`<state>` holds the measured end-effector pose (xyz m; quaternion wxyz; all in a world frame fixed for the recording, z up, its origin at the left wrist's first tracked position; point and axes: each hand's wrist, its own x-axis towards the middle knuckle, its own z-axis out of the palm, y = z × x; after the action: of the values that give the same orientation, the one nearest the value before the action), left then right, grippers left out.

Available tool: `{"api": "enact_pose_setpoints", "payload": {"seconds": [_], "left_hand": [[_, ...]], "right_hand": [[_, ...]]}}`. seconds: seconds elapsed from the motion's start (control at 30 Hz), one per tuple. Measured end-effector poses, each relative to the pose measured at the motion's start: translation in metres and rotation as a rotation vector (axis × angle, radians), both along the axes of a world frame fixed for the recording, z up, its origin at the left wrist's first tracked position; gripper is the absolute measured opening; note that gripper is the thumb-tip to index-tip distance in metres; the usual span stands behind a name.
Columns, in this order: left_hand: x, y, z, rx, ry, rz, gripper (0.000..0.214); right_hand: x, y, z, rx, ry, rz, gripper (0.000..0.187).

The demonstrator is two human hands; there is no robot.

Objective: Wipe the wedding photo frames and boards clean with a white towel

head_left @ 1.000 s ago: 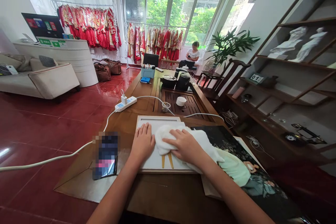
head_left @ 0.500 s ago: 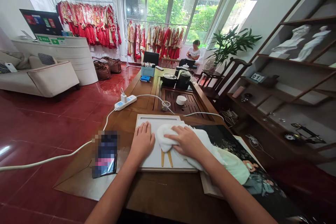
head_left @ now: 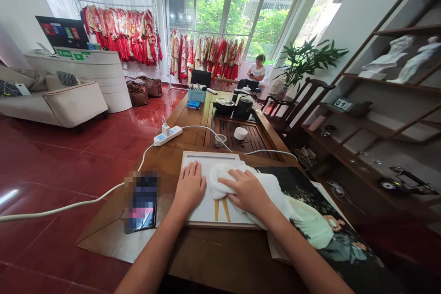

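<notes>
A white framed picture (head_left: pixel 210 161) lies flat on the wooden table (head_left: pixel 220 248) in front of me. My left hand (head_left: pixel 190 186) rests flat on its left part, fingers stretched out and together. My right hand (head_left: pixel 246 189) presses a white cloth (head_left: pixel 220 175) onto the picture's middle, fingers curled over the cloth. Two yellow strokes of the picture (head_left: pixel 221 210) show below the cloth. A large dark photo print (head_left: pixel 327 225) lies to the right, under my right forearm.
A phone (head_left: pixel 142 202) lies left of the picture. A white power strip (head_left: pixel 167 135) and its cables cross the table. Farther back stand a tea tray (head_left: pixel 241 135), a white cup (head_left: pixel 240 133), kettles and a blue box. A person sits by the window. Shelves stand on the right.
My right hand with the cloth has shifted slightly on the picture. My left hand stays in place. The view has moved a little.
</notes>
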<state>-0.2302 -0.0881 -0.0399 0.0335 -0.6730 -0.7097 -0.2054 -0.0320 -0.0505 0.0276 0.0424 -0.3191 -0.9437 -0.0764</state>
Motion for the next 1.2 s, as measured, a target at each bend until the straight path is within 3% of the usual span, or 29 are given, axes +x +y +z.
{"api": "enact_pose_setpoints", "payload": {"seconds": [0.27, 0.6, 0.87, 1.2], "left_hand": [[0.0, 0.0, 0.001, -0.004, 0.014, 0.005, 0.052], [0.007, -0.002, 0.004, -0.003, 0.027, -0.002, 0.051], [0.002, -0.001, 0.005, -0.012, 0.05, 0.0, 0.049], [0.003, -0.001, 0.003, -0.018, 0.003, 0.0, 0.051]], "right_hand": [[0.015, -0.037, 0.011, -0.112, -0.041, 0.102, 0.044], [0.006, -0.052, 0.012, -0.079, -0.097, 0.145, 0.046], [-0.011, -0.062, 0.016, -0.121, -0.112, 0.266, 0.042], [0.027, -0.031, 0.014, -0.124, -0.043, 0.037, 0.042]]}}
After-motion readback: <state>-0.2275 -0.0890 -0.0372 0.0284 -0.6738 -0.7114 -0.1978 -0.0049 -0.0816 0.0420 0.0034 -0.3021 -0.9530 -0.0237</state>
